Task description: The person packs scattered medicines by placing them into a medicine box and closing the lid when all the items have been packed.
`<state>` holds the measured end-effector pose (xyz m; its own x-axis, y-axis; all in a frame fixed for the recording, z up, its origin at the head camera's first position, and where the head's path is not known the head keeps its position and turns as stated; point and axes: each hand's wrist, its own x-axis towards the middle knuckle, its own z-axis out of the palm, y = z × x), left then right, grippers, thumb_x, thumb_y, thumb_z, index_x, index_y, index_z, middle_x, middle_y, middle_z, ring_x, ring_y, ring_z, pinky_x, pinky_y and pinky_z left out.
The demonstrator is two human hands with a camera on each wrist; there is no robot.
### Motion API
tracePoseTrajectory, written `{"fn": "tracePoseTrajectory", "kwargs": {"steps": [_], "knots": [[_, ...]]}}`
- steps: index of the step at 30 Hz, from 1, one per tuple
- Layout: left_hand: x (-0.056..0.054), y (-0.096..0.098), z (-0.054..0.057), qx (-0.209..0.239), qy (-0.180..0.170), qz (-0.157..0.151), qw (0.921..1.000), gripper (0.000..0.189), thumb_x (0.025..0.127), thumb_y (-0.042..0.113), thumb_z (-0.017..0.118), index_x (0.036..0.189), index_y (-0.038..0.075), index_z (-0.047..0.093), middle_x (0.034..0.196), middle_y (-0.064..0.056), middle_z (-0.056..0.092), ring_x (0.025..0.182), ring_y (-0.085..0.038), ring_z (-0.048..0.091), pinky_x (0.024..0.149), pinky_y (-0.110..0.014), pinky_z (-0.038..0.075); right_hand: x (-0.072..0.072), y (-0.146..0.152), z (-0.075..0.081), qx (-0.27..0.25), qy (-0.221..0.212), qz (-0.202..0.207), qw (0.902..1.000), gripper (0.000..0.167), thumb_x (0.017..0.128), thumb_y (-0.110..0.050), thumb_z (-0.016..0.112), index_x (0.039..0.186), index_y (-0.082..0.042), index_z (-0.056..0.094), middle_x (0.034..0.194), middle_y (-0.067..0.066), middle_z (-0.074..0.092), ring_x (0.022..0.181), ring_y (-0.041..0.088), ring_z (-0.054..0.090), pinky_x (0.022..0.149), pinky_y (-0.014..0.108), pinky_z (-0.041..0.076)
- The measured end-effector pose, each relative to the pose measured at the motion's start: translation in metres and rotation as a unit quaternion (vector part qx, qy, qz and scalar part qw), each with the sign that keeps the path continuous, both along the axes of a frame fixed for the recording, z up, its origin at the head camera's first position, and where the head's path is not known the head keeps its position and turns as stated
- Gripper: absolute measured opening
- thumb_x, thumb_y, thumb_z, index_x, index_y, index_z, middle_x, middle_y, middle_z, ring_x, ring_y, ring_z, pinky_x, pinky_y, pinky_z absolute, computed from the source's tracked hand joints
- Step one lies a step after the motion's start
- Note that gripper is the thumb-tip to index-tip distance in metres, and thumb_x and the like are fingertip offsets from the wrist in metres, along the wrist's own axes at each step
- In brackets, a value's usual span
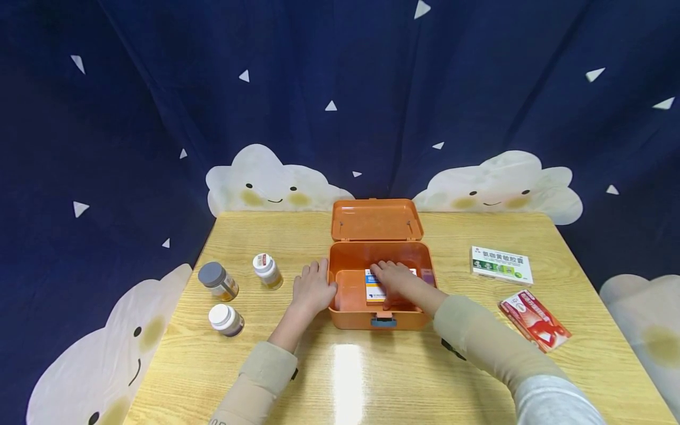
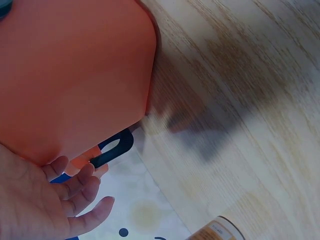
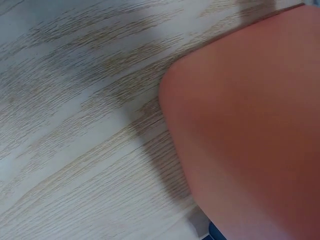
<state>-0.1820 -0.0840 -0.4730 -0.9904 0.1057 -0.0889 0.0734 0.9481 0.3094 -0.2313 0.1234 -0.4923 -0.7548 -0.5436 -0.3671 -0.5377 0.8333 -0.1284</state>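
Note:
An orange plastic case (image 1: 345, 321) stands on the table with its lid (image 1: 377, 218) raised at the back. Inside it, my right hand (image 1: 395, 282) reaches over a white, blue and orange medicine box (image 1: 375, 293). The fingers lie across its top and the thumb is at its near side, gripping it. My left hand (image 1: 312, 287) rests against the case's left side, thumb at the rim and fingers loosely bent. In the left wrist view those fingers (image 2: 82, 192) hold nothing. The right wrist view shows only the case's outer wall (image 3: 245, 120), not the right hand.
On the left stand a grey-capped bottle (image 1: 219, 281), a white-capped bottle (image 1: 268, 271) and another white-capped one (image 1: 226, 320). A white-green medicine box (image 1: 501, 265) and a red box (image 1: 535, 320) lie on the right. A dark blue curtain (image 1: 297, 59) hangs behind the table.

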Motion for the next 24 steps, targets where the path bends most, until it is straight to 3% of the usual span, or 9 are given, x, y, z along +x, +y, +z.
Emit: {"fn": "tracePoseTrajectory", "kwargs": {"steps": [8, 12, 17, 24], "knots": [[0.0, 0.0, -0.001, -0.003, 0.0, -0.001, 1.0, 0.049, 0.085, 0.032, 0.046, 0.127, 0.008, 0.039, 0.113, -0.013, 0.049, 0.104, -0.031, 0.045, 0.079, -0.047, 0.039, -0.001, -0.002, -0.001, 0.02, 0.008, -0.005, 0.9998, 0.092, 0.055, -0.043, 0.084, 0.127, -0.007, 0.038, 0.127, 0.016, 0.045, 0.116, 0.034, 0.043, 0.096, 0.048, 0.035], [0.0, 0.0, -0.002, -0.003, 0.0, 0.001, 1.0, 0.049, 0.085, 0.031, 0.046, 0.128, 0.008, 0.039, 0.114, -0.013, 0.049, 0.104, -0.031, 0.044, 0.08, -0.047, 0.039, -0.002, -0.002, 0.001, 0.024, -0.001, -0.008, 0.9997, 0.097, 0.055, -0.045, 0.083, 0.132, -0.008, 0.037, 0.128, 0.016, 0.044, 0.117, 0.034, 0.042, 0.097, 0.048, 0.035], [0.0, 0.0, -0.002, 0.001, 0.003, 0.002, 1.0, 0.049, 0.085, 0.031, 0.048, 0.128, 0.008, 0.04, 0.114, -0.013, 0.049, 0.104, -0.031, 0.045, 0.079, -0.048, 0.04, 0.0, 0.002, 0.006, 0.007, -0.009, 0.001, 0.9999, 0.095, 0.061, -0.042, 0.081, 0.137, -0.008, 0.035, 0.132, 0.017, 0.042, 0.12, 0.036, 0.04, 0.099, 0.051, 0.032], [0.0, 0.0, -0.002, -0.002, 0.006, 0.001, 1.0, 0.047, 0.085, 0.03, 0.048, 0.125, 0.008, 0.04, 0.112, -0.013, 0.049, 0.101, -0.031, 0.045, 0.077, -0.046, 0.04, 0.004, 0.005, 0.018, -0.016, -0.006, -0.003, 0.9999, 0.078, 0.074, -0.037, 0.073, 0.138, -0.011, 0.036, 0.134, 0.018, 0.041, 0.122, 0.037, 0.038, 0.098, 0.054, 0.03]]}}
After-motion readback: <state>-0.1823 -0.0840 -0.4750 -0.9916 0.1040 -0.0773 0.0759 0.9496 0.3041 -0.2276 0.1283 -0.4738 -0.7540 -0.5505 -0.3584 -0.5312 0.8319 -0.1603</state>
